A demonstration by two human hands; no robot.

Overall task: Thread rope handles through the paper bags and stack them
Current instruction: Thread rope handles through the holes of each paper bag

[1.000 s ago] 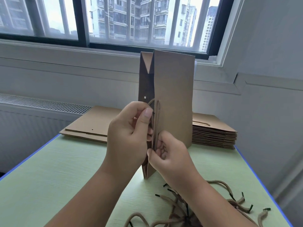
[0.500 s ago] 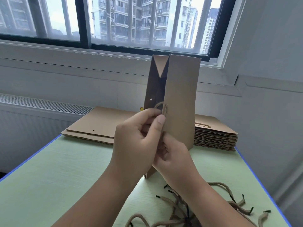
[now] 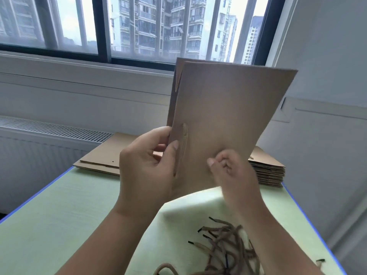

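Note:
I hold a flat brown paper bag (image 3: pixel 228 116) upright above the green table (image 3: pixel 59 215), its broad face turned toward me. A rope handle (image 3: pixel 183 139) lies along the bag's left edge. My left hand (image 3: pixel 147 167) pinches that edge, thumb on the front near the rope. My right hand (image 3: pixel 234 175) presses against the lower front of the bag with curled fingers; whether it grips the bag is unclear from the blur. A heap of loose rope handles (image 3: pixel 228 245) with black tips lies on the table in front of me.
A thick stack of bags (image 3: pixel 268 169) with handles sits at the back right. A low stack of flat bags (image 3: pixel 103 157) with punched holes lies at the back left. A wall, radiator grille and window stand behind the table.
The bag has turned from edge-on to showing its broad face to me and moved up and right. My hands have moved apart, the right one sliding onto the bag's front.

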